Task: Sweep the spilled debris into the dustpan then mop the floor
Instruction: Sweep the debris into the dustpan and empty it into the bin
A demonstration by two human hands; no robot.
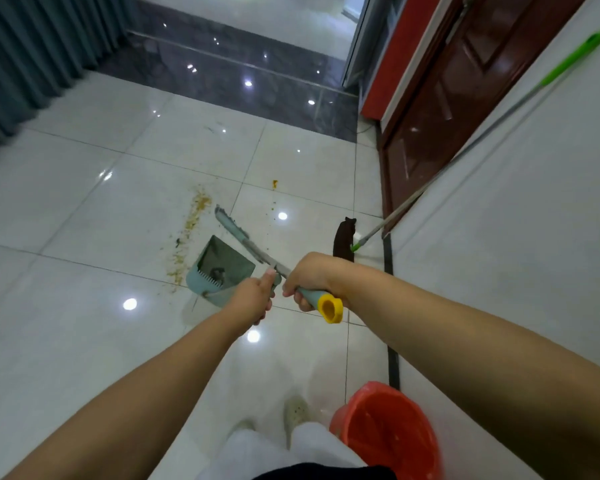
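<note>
Sweeping is only at its beginning, as far as I can judge: the long streak of yellow-brown debris (pixel 191 226) lies on the white floor tiles (pixel 84 209), with a small orange lump (pixel 275 183) and a few crumbs further to the right, and almost nothing yellow is visible inside the dustpan (pixel 222 268). The dustpan stands on the floor just to the right of the streak, and a dark bit sits near its comb teeth. The right hand (pixel 312 277) is closed around the grey-green handle of the broom (pixel 253 245), near its yellow end cap, and the brush head reaches forward to a spot between the streak and the crumbs; I cannot tell if the bristles touch the tiles. The left hand (pixel 253 299) is curled around a second thin handle, which I believe belongs to the dustpan, but the joint is hidden behind the fingers. So the debris is ahead and to the left of both hands, well apart from them. Mopping is not yet started: the mop (pixel 343 242) with green handle leans on the wall (pixel 499 237) at the right, untouched, and the red bucket (pixel 388 434) waits near the person's feet.
</note>
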